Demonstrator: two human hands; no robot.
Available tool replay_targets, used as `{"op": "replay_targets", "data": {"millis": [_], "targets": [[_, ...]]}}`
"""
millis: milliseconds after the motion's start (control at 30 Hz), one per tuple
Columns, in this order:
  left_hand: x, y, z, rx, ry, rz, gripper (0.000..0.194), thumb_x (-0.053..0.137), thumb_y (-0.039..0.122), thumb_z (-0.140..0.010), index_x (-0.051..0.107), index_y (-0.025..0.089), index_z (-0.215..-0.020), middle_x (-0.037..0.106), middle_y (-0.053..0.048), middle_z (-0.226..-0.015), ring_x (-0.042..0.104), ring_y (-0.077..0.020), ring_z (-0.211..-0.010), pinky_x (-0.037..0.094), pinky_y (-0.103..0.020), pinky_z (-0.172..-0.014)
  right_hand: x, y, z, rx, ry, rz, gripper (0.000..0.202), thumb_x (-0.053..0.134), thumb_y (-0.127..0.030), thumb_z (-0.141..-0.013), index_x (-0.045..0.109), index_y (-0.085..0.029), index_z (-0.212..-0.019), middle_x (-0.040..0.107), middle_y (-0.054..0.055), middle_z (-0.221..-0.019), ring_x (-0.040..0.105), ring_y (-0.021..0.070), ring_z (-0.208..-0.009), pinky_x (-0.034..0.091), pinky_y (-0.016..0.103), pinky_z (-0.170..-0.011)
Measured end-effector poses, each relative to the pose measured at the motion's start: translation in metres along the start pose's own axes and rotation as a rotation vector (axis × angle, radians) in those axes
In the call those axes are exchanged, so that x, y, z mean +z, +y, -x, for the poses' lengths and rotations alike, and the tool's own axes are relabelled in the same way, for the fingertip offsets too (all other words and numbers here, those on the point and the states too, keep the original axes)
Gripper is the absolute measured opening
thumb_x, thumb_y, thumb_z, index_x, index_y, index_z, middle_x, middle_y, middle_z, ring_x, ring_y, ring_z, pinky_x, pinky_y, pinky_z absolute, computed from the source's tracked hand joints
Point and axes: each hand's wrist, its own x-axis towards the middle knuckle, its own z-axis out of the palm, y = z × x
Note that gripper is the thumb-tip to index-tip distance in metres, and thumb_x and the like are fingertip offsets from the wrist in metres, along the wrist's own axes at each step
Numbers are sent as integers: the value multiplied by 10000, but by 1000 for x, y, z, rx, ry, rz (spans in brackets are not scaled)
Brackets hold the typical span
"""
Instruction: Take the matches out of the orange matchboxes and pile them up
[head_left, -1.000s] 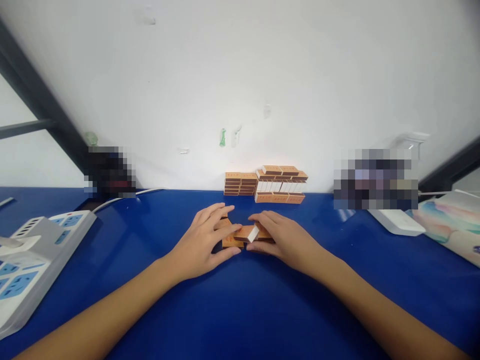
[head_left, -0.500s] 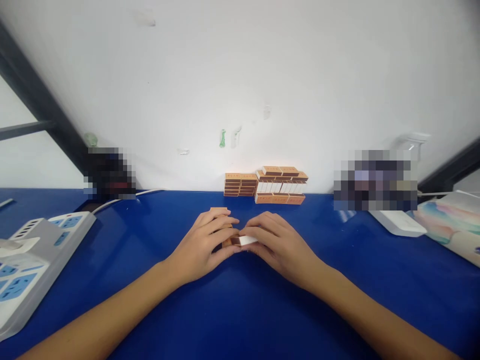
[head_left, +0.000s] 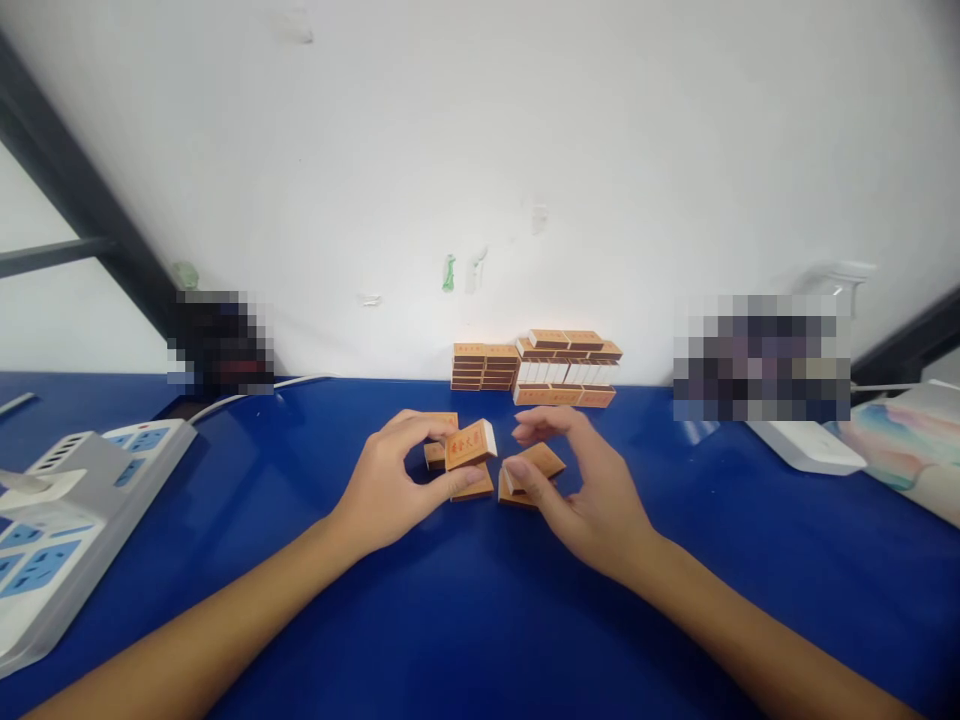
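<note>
Between its thumb and fingers, my left hand [head_left: 396, 482] holds an orange matchbox [head_left: 470, 446], tilted, with its printed face up. Other matchboxes [head_left: 474, 489] lie under and behind it on the blue table. My right hand [head_left: 596, 490] has its fingers apart and curved over two overlapping matchboxes [head_left: 544, 461]; its thumb rests at the upper one's near end. Against the wall stand a low stack of matchboxes [head_left: 482, 368] and, right beside it, a taller layered stack [head_left: 566, 370], with white box ends in its middle layer.
A white power strip [head_left: 97, 530] with blue sockets lies on the blue table [head_left: 480, 620] at left. A white device [head_left: 810, 448] and a colourful item [head_left: 911, 450] are at right. Blurred dark objects stand near the wall on both sides.
My hands have moved apart. The matchbox in my left hand is now raised and tilted in view, and my right fingers have spread, uncovering the boxes beneath.
</note>
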Motion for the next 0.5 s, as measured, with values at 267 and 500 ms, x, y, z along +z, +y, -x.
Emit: {"op": "replay_targets", "data": {"millis": [267, 500], "targets": [[4, 1, 3, 266, 82, -147, 337, 862, 377, -839, 703, 213, -1087, 777, -68, -1009, 708, -250, -996, 605, -424, -871, 2, -12, 3, 148, -256, -164, 237, 596, -396, -1035, 607, -255, -1226, 663, 6, -833, 603, 147, -687, 499, 282, -600], [3, 4, 3, 270, 151, -147, 358, 878, 362, -826, 696, 212, -1096, 775, -54, -998, 703, -232, -992, 593, -398, -869, 1, -17, 0, 197, -210, -225, 211, 595, -422, -1032, 641, -249, -1143, 665, 52, -1025, 601, 155, -754, 510, 303, -649]]}}
